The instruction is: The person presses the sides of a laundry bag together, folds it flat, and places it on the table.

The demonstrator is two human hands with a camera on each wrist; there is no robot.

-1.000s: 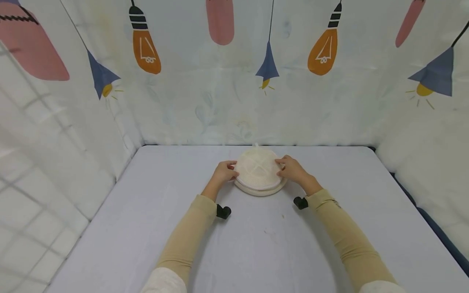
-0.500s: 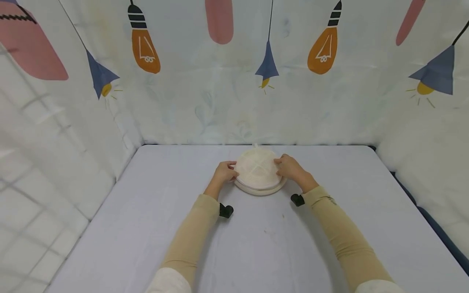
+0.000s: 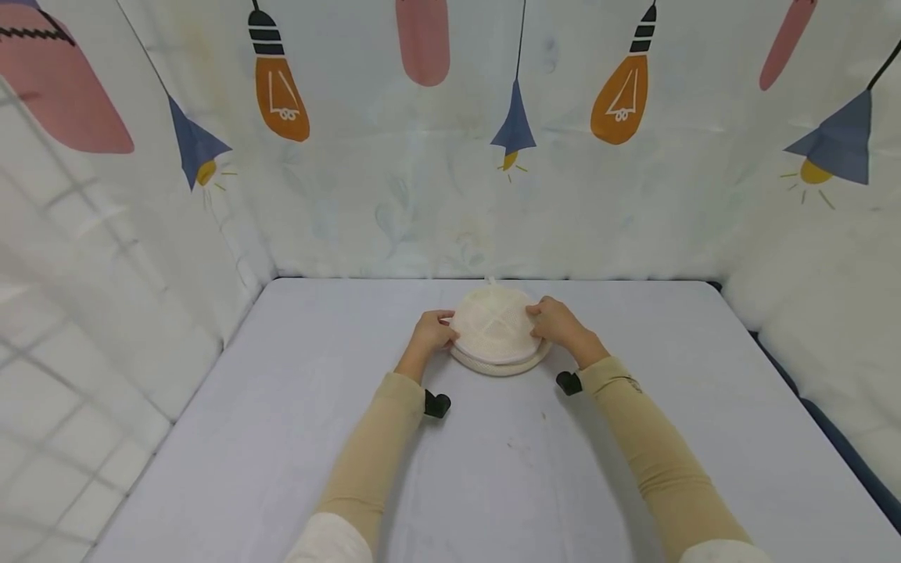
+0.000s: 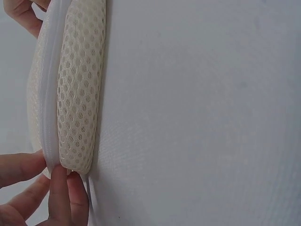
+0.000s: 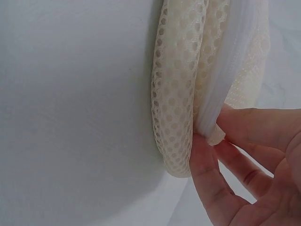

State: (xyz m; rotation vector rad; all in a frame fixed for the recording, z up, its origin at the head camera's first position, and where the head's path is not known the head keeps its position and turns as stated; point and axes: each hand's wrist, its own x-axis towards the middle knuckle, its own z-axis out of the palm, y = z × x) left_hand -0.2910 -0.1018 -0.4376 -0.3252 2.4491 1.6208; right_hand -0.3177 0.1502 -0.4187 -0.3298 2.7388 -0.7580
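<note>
A round, cream mesh laundry bag (image 3: 495, 324) lies near the far edge of the table, with a small loop at its far side. My left hand (image 3: 431, 331) pinches its left edge, and my right hand (image 3: 561, 324) pinches the right edge. In the left wrist view a thick band of honeycomb mesh (image 4: 80, 94) forms the bag's lower part, below a white zipper strip (image 4: 52, 84). The right wrist view shows thumb and fingers (image 5: 256, 127) at the end of the white strip (image 5: 228, 70), above the puffy mesh rim (image 5: 176, 94).
A white-covered table (image 3: 324, 344) spreads out around the bag. White cloth walls (image 3: 394, 211) printed with lamps and bulbs enclose its back and sides. A black heart-shaped piece (image 3: 438, 405) sticks out by the left cuff, another (image 3: 568, 383) by the right cuff.
Both wrists and forearms have shifted slightly inward. The bag stays in place, and each hand keeps its hold on the edge.
</note>
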